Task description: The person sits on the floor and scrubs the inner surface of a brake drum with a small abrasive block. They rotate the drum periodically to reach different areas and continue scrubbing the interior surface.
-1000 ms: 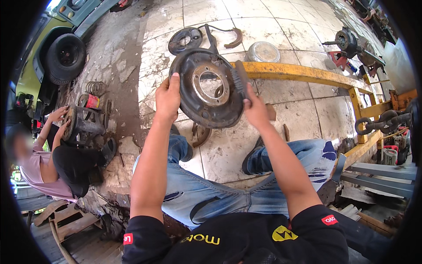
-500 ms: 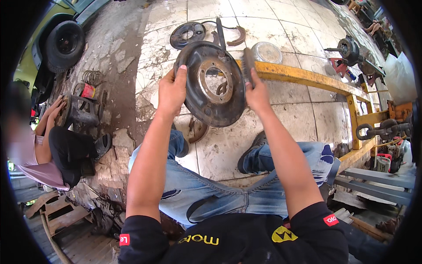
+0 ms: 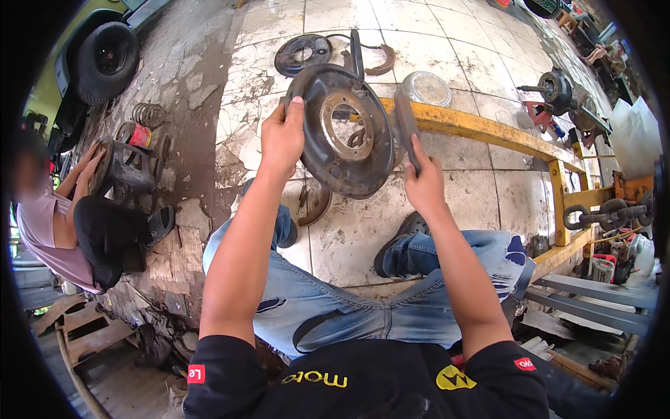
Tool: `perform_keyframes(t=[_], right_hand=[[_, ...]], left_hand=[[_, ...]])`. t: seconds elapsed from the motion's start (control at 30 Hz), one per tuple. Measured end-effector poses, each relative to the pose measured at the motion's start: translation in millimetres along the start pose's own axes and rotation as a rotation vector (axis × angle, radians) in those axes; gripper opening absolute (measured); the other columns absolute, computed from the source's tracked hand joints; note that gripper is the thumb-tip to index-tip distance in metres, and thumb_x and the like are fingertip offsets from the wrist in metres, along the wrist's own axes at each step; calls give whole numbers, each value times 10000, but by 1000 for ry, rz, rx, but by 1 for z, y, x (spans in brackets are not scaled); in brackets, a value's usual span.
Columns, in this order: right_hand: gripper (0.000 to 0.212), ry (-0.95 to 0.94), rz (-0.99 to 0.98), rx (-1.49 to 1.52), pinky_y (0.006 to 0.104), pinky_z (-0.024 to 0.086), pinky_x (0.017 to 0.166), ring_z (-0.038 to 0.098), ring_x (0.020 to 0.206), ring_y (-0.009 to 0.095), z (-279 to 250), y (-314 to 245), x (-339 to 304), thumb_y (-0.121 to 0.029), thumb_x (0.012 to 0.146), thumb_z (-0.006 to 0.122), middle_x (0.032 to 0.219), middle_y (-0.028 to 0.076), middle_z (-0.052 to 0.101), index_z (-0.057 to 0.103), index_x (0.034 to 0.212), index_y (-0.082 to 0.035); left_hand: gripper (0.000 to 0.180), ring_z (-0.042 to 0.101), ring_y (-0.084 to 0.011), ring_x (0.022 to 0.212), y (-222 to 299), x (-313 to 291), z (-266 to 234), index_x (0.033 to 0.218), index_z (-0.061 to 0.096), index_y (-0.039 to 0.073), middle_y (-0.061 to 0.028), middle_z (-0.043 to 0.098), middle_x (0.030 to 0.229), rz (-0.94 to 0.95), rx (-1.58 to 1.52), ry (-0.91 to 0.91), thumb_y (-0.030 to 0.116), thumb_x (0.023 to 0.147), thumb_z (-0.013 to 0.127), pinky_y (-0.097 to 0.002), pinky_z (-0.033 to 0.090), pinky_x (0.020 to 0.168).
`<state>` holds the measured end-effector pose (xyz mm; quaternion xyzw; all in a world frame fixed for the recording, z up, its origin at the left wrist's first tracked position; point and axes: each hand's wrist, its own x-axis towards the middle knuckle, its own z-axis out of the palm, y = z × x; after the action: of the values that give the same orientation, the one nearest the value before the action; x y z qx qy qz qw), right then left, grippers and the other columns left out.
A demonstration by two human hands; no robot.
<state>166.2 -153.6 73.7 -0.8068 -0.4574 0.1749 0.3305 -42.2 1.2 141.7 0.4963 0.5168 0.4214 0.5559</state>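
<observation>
My left hand (image 3: 284, 141) grips the left rim of a round, dark brake backing plate (image 3: 373, 152), thumb on its face. The plate is held tilted above the floor, with a worn, rusty ring around its central hole. In my right hand (image 3: 426, 183) is a brush (image 3: 405, 126) with a long handle, its upper part slightly blurred. The brush stands upright just beside the plate's right edge; whether the two touch I cannot tell. Below the plate a curved brake shoe (image 3: 319, 208) lies on the tiles near my left foot.
Beyond the plate lie another backing plate (image 3: 287, 59), a curved brake shoe (image 3: 382, 63) and a round, pale lidded container (image 3: 428, 89). A yellow metal frame (image 3: 481, 127) runs along the right, with a heavy chain (image 3: 608, 213). At left, another person (image 3: 59, 216) handles a part.
My right hand and the brush have moved down and slightly right, away from the plate's upper right edge. The plate has shifted slightly right, still in my left hand.
</observation>
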Motion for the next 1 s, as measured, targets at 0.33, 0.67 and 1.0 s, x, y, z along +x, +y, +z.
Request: perform_keyframes(t=[0.33,0.67,1.0], right_hand=[[294,-35,461,613,272,351,423,459,551,94,26,25,38,-200,865,648,766,13,518,537,1081,-35],[163,-154,639,984,281,399,423,471,474,119,7,21,38,-155,858,666,684,31,537,564,905,-38],[169,-103,530,801,273,366,407,470,440,120,-40,54,30,-117,875,621,701,56,564,568,972,10]], left_hand=[[451,552,-137,846,-11,7,-10,1212,545,-75,-94,626,979,-102,-100,-4,320,1005,481,-289,458,774],[458,529,-149,874,-19,7,-7,1187,529,-86,-106,610,1005,-38,-126,-34,333,1009,483,-288,455,802],[408,549,-184,790,-92,-19,23,1023,560,-64,-144,623,863,28,238,-40,331,1014,457,-341,464,734]])
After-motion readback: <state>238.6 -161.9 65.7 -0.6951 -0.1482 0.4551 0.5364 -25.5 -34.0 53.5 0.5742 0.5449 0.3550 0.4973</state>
